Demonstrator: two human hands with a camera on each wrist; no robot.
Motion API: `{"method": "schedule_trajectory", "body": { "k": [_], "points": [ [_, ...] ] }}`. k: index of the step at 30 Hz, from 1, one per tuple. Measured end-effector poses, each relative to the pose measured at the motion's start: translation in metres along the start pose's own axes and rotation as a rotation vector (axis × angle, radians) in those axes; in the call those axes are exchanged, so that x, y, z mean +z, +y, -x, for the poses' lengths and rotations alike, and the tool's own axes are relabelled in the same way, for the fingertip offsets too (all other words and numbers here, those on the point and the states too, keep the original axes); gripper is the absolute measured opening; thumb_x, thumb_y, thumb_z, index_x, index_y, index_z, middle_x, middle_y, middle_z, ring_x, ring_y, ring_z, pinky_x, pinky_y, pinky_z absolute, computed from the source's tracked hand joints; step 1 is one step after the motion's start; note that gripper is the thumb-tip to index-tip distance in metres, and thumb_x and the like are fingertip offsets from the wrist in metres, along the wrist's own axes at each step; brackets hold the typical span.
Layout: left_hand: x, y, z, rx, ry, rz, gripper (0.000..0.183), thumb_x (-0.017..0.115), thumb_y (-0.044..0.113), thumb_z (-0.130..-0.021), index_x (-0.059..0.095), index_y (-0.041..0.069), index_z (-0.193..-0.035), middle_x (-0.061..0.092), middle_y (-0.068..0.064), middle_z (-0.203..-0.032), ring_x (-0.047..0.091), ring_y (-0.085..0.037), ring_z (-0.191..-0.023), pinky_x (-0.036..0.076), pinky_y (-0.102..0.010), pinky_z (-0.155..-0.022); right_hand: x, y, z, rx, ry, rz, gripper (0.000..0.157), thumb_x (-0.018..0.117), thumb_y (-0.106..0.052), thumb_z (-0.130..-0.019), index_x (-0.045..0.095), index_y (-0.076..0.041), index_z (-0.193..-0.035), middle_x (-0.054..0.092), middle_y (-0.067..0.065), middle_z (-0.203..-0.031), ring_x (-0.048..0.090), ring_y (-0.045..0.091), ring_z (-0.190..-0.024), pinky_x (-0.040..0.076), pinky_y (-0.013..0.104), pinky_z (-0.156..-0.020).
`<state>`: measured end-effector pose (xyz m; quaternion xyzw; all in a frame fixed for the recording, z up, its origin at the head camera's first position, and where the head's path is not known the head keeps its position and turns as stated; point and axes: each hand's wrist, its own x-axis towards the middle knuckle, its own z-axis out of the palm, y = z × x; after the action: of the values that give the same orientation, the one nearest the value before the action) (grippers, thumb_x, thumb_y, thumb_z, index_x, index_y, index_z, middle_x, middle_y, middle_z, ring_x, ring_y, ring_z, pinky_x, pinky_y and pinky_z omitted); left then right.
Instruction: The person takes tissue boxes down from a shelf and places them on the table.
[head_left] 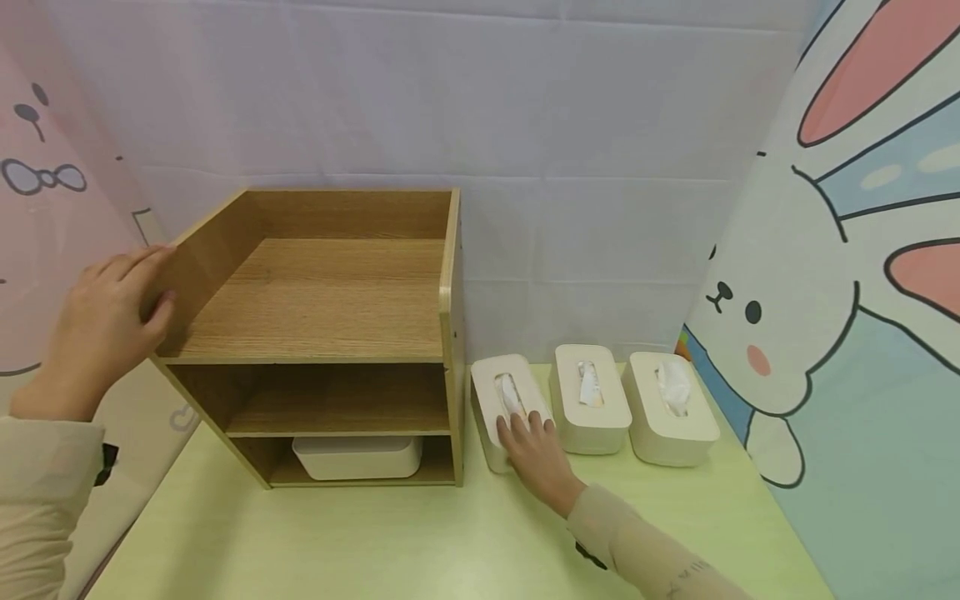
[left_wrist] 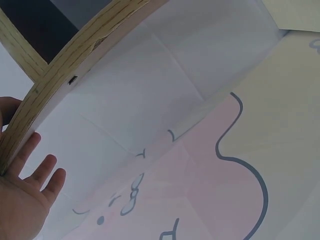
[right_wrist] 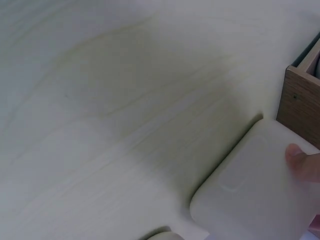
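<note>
My left hand (head_left: 108,321) grips the top edge of the wooden shelf's (head_left: 352,292) left side panel. In the left wrist view the panel (left_wrist: 60,82) runs between the thumb and the fingers. My right hand (head_left: 536,454) holds the near end of the leftmost white tissue box (head_left: 486,375), right of the shelf. Its fingers lie over the lid by the slot, and in the right wrist view its thumb (right_wrist: 296,155) presses the box's side. That box stands slanted, with a white tissue showing in its slot.
Two more tissue boxes, a middle one (head_left: 573,429) and a right one (head_left: 663,446), stand beside it. A white container (head_left: 356,460) sits in the shelf's bottom compartment. The pale table (head_left: 337,546) extends in front. A white cloth (head_left: 600,125) hangs behind, with printed panels at both sides.
</note>
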<state>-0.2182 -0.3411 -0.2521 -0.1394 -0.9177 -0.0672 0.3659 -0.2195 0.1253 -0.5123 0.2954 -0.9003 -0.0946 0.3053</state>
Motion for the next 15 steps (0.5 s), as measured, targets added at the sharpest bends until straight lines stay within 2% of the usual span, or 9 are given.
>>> {"method": "schedule_trajectory", "body": {
  "k": [9,15],
  "points": [
    [0.001,0.000,0.000,-0.002,0.004,-0.002,0.048,0.055,0.001,-0.080,0.048,-0.003,-0.127,0.052,-0.027,-0.121,0.044,-0.047,-0.107,0.031,-0.058,-0.097,0.009,-0.003,-0.018,0.071,-0.100,0.017,0.065,0.075,-0.041,-0.068,0.053,-0.010,-0.121,0.060,0.008,-0.104,0.055,0.030,-0.088,0.048,0.036,-0.062],
    [0.000,-0.001,0.000,0.009,0.014,0.002,0.049,0.055,0.001,-0.079,0.048,-0.003,-0.127,0.053,-0.027,-0.121,0.044,-0.047,-0.107,0.032,-0.057,-0.096,0.016,-0.003,-0.027,0.089,-0.077,0.001,0.064,0.076,-0.040,-0.067,0.054,-0.009,-0.119,0.061,0.009,-0.101,0.056,0.029,-0.089,0.047,0.036,-0.062]
  ]
}}
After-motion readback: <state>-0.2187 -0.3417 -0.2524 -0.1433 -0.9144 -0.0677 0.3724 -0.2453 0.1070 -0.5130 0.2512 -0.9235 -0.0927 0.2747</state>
